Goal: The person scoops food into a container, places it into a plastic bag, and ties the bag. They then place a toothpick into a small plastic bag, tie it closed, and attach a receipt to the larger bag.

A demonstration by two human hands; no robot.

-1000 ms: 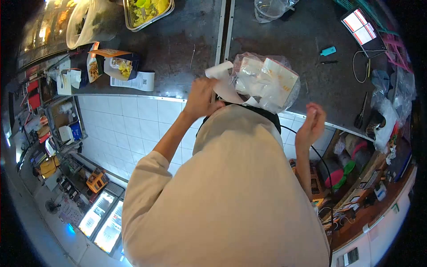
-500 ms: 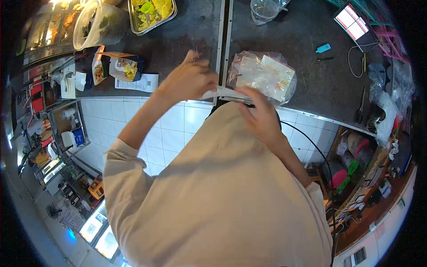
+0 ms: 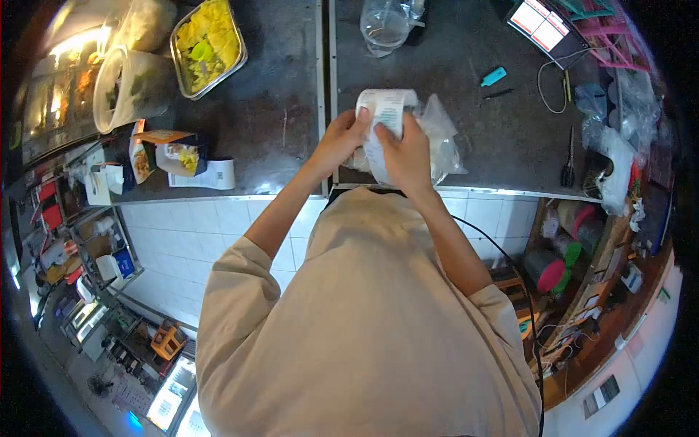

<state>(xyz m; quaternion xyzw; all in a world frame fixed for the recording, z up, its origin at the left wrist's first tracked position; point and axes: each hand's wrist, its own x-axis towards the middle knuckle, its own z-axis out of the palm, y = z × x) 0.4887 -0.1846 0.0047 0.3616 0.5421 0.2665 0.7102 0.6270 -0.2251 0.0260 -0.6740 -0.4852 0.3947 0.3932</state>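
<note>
A long white printed receipt (image 3: 388, 104) curves between my two hands above the counter's front edge. My left hand (image 3: 338, 148) is closed on its left side, thumb on the paper. My right hand (image 3: 409, 156) pinches the right side, with its thumb over the printed face. Under and behind the right hand lies a clear plastic bag (image 3: 444, 146), its contents mostly hidden by the hands and the receipt.
To the left stand an open food box (image 3: 182, 156), another paper slip (image 3: 215, 175) and a tray of yellow food (image 3: 211, 44). A clear plastic cup (image 3: 384, 33), teal marker (image 3: 494, 76), tablet (image 3: 539, 25) and scissors (image 3: 569, 164) lie to the right.
My hands have come together in front of the bag, and the receipt now spreads upright between them. The view has shifted, so the counter items sit lower and farther left.
</note>
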